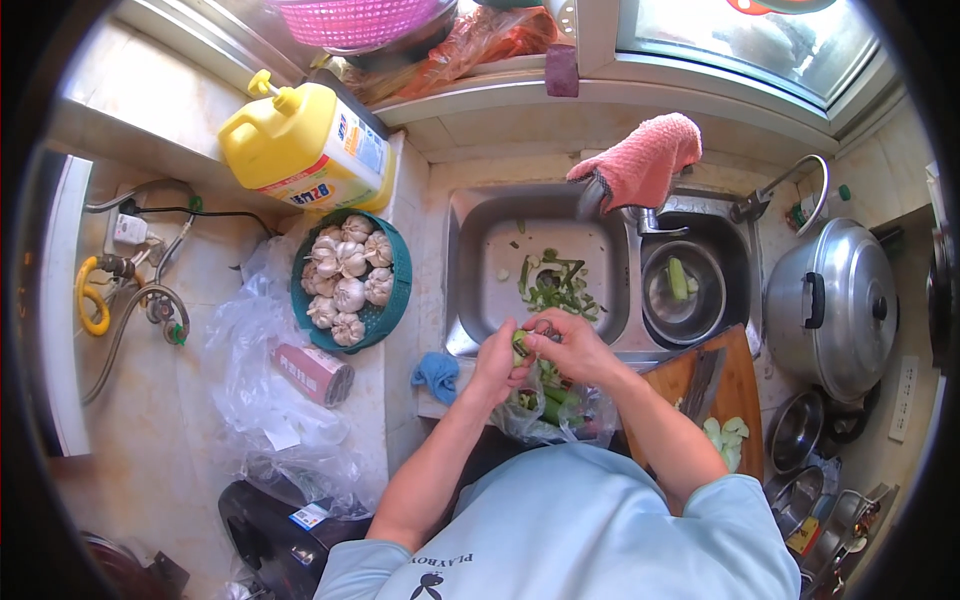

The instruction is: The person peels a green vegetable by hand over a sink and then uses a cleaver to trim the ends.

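Observation:
Near the front rim of the steel sink (487, 247), my left hand (496, 361) holds a green vegetable piece (519, 346). My right hand (571, 349) touches it from the other side, with a small metal tool (546, 328), perhaps a peeler, in its fingers. Green peelings and trimmings (559, 281) lie around the drain beyond my hands. Under my hands a clear plastic bag (525, 424) holds more green vegetables. In the smaller basin at right, a steel bowl (652, 322) contains a peeled green piece (677, 279).
A wooden cutting board (739, 382) with a cleaver (703, 384) and pale green slices (726, 439) lies at right, beside a big lidded pot (847, 307). A pink cloth (649, 165) drapes the faucet. At left are a garlic basket (401, 285), a yellow jug (259, 154) and a blue rag (435, 376).

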`<state>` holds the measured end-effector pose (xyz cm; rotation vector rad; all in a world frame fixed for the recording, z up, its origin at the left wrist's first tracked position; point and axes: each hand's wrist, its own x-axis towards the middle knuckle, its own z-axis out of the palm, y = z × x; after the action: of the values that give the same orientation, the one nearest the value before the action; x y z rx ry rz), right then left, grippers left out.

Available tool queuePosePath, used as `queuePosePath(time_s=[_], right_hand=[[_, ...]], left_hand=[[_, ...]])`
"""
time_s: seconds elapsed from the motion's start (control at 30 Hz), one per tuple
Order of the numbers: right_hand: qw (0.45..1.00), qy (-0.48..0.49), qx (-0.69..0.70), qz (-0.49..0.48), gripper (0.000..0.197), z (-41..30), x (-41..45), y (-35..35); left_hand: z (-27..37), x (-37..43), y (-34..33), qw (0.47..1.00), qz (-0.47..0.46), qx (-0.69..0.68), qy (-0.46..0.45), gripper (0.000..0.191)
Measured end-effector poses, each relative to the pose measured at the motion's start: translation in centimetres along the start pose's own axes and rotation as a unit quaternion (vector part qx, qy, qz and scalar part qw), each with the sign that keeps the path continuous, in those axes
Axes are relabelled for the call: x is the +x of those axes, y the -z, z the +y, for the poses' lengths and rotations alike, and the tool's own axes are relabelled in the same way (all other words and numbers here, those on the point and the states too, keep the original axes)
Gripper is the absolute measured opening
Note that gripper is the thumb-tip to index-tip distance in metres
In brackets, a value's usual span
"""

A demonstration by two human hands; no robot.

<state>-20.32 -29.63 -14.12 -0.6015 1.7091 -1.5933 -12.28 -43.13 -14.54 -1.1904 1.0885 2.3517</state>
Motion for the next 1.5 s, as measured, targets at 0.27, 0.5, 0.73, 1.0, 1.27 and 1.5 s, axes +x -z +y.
queuePosePath(time_s=[0.27,0.5,0.73,1.0,1.27,1.5], right_hand=[[0.973,-0.123,0.174,-0.087,0.022,2.1,0.6,1.1],[0.965,-0.138,0.211,-0.074,0.023,1.6,0.4,0.3],[0.998,-0.035,0.047,-0.015,0.017,0.9,-0.3,0.4],[0.985,-0.139,0.092,0.051,0.020,1.8,1.5,2.7],[0.996,0.040,0.050,0.068,0.015,0.2,0.2,-0.3],[0.994,-0.072,0.079,0.024,0.017,0.1,0.3,0.6]], left_hand=[[1.0,-0.4,1.2,0.987,-0.110,0.115,0.028,0.041],[1.4,-0.4,1.9,0.982,-0.141,0.108,0.063,0.040],[1.0,-0.7,1.0,0.991,-0.083,0.099,0.025,0.038],[0.0,-1.0,1.5,0.993,-0.115,0.019,0.008,0.041],[0.0,0.6,0.7,0.998,0.019,0.043,-0.053,0.044],[-1.1,0.4,-0.1,0.995,0.037,0.061,-0.069,0.039]])
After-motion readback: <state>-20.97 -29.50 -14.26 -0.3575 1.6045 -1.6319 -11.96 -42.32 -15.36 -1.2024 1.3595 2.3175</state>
